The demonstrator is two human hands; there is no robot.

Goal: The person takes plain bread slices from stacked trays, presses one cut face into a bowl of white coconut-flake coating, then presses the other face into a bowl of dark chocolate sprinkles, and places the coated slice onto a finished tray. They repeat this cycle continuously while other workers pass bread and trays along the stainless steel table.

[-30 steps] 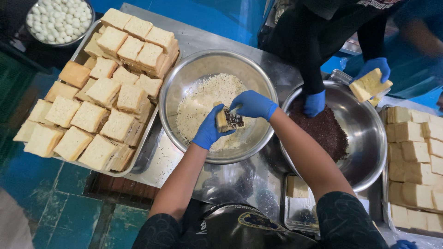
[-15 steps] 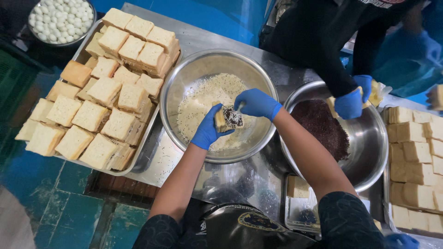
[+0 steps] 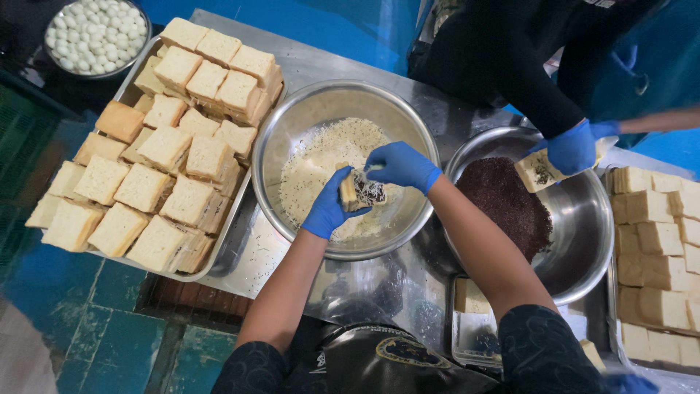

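A steel table (image 3: 306,58) carries a big tray (image 3: 235,211) of piled bread squares (image 3: 164,149), a round bowl (image 3: 292,124) of pale crumbs (image 3: 313,164) and a second bowl (image 3: 594,233) of dark sprinkles (image 3: 507,208). Over the crumb bowl the left hand (image 3: 328,208), blue-gloved, has its fingers clamped on a filled bread piece (image 3: 359,190); the right hand (image 3: 401,165) pinches at its top, fingers together. Another person's gloved hand (image 3: 572,149) holds a slice (image 3: 536,171) above the sprinkles

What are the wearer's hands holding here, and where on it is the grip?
A bread piece with dark sprinkles, held over the bowl: left hand cups its underside, right hand touches its top.
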